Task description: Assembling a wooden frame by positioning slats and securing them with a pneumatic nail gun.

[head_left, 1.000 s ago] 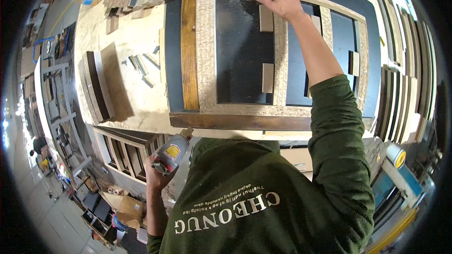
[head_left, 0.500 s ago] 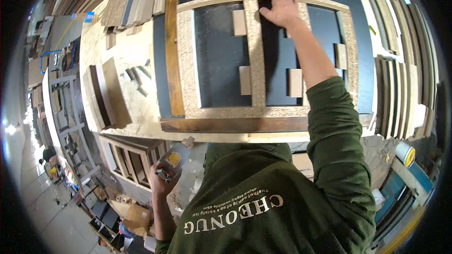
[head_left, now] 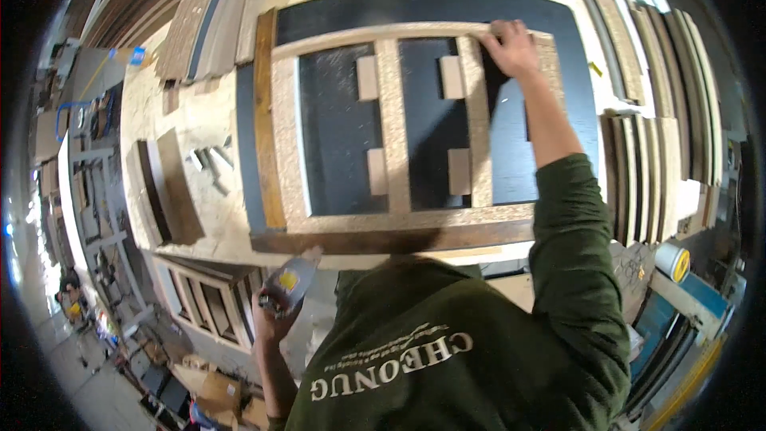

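Note:
My left hand (head_left: 275, 321) is closed round the handle of a grey stapler-like air tool (head_left: 292, 278) with a yellow label, held off the table's near edge; motion blurs its tip. My right hand (head_left: 512, 49) lies over the far rail of a particleboard frame (head_left: 395, 124), fingers spread, touching the rail near its right end, above an upright. The frame rests on a black panel (head_left: 351, 4). Small pale wood blocks (head_left: 459, 172) sit against its uprights. Dark brown wooden strips line the left side (head_left: 265, 112) and near side (head_left: 383, 241).
Board strips (head_left: 207, 20) are stacked at the far left, more boards (head_left: 646, 175) at the right. Loose metal staple strips (head_left: 209, 164) lie on the pale tabletop (head_left: 231, 223) at left. A slatted wooden frame (head_left: 207, 303) stands below the table; a white bucket (head_left: 672, 262) is lower right.
My right hand has slid right along the far rail, from near the middle uprights toward the right end. The view has shifted, and the tool in my left hand is slightly lower in it.

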The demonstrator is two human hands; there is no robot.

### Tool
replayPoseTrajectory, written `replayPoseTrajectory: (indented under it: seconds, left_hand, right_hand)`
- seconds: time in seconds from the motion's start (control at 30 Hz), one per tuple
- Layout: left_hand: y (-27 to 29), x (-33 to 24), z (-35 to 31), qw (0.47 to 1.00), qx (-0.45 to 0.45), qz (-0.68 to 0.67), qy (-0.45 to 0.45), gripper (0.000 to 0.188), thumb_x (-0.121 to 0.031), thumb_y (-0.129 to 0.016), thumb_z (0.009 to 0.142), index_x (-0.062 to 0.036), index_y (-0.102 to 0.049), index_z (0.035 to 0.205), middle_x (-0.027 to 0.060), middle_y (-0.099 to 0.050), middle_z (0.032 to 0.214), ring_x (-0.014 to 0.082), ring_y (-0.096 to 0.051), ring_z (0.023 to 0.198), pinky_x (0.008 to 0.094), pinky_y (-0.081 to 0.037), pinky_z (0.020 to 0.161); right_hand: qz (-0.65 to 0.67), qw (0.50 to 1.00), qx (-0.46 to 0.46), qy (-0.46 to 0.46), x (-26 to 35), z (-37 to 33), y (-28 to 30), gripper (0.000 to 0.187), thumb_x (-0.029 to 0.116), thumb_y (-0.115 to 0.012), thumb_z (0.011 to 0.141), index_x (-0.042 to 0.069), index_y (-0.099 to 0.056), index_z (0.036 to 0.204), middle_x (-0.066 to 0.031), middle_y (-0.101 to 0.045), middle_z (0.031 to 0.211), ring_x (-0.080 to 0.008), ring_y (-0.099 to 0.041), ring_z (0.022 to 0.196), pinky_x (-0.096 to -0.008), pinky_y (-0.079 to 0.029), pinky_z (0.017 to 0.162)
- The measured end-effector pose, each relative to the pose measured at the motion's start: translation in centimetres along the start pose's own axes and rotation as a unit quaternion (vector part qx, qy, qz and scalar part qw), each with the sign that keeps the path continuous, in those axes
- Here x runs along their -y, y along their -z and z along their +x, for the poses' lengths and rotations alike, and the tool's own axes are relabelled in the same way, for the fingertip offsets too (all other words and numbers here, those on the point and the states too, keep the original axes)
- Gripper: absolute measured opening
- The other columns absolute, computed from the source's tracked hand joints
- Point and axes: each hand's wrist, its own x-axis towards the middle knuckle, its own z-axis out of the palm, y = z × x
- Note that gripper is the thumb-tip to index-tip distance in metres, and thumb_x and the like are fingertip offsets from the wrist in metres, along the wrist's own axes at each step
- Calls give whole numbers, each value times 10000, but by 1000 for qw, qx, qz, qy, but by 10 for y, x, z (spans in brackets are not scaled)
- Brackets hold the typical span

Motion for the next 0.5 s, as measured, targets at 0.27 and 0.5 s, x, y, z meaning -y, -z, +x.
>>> replayPoseTrajectory:
  seconds: [0.27, 0.5]
  left_hand:
    - [13, 5, 48, 992, 111, 37, 47, 585, -126, -774, 619, 20, -578, 1151, 169, -654, 979, 279, -640, 890, 365, -524, 774]
    - [-18, -58, 72, 982, 186, 36, -16, 546, -165, -779, 606, -13, -629, 1109, 194, -687, 933, 339, -673, 857, 334, -522, 756]
  right_hand:
    - [-21, 997, -71, 16, -22, 4, -25, 731, 682, -493, 820, 144, -485, 1315, -113, -406, 1421, -295, -249, 1393, -578, -141, 1117]
    - [-47, 997, -27, 57, -29, 5, -23, 879, 787, -477, 750, 242, -362, 1431, -90, -312, 1503, -317, -173, 1428, -597, -135, 1117]
